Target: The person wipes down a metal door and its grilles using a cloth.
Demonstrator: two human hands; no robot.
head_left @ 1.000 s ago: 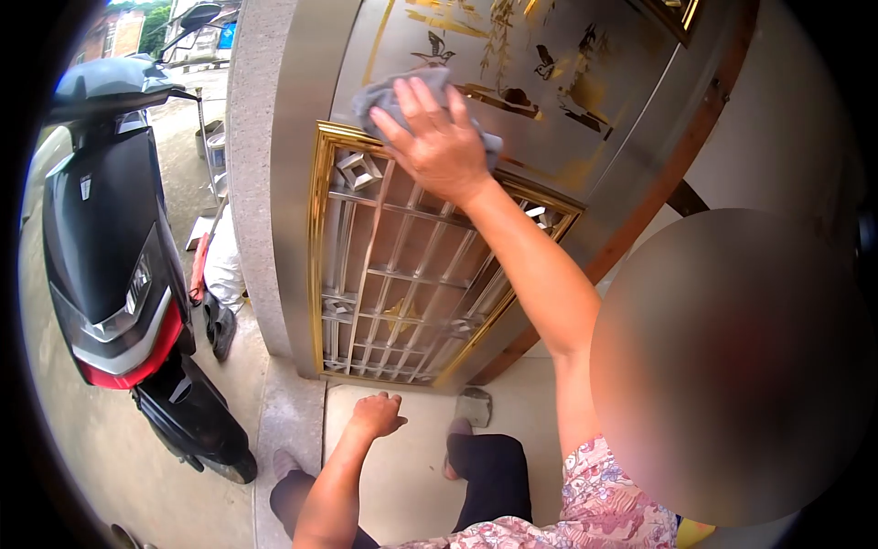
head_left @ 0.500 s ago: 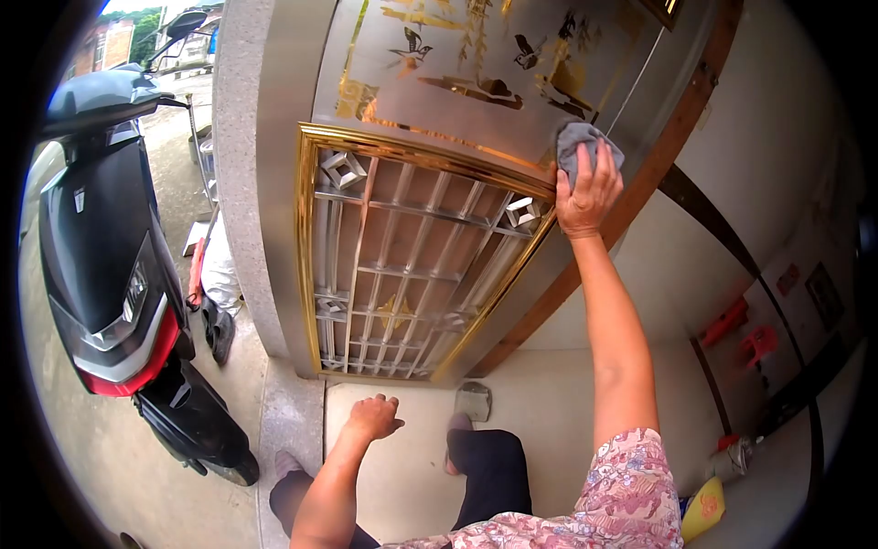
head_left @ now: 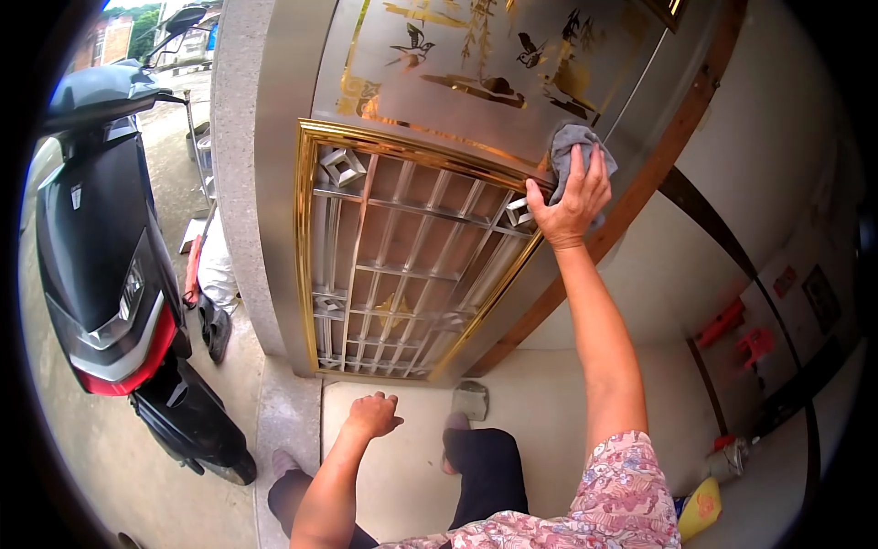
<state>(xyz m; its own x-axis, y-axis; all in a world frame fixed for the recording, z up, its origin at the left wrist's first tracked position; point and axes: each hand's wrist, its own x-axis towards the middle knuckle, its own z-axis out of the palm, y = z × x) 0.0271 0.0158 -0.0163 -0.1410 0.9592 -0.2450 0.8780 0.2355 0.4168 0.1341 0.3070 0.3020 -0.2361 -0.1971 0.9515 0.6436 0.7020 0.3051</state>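
Note:
My right hand (head_left: 574,203) presses a crumpled grey cloth (head_left: 569,142) against a metal door, at the right corner of the gold frame (head_left: 402,144). Its fingers lie over the cloth and the thumb rests near the frame's edge. Above the frame is a silvery door panel (head_left: 457,114) with gold and dark bird pictures. Below it, a metal lattice (head_left: 421,242) with diamond-shaped ornaments fills the framed part. My left hand (head_left: 373,416) hangs in the air below the door, holding nothing, with its fingers loosely bent and the thumb apart.
A black and red scooter (head_left: 110,247) stands outside at the left, beyond a stone pillar (head_left: 240,174). Dark shoes (head_left: 216,331) lie near it. A small grey block (head_left: 471,400) is on the floor by my foot. Red stools (head_left: 754,346) are at the right.
My right hand has slid slightly left and downward with the cloth, its thumb now over the frame's corner. My left hand has barely moved.

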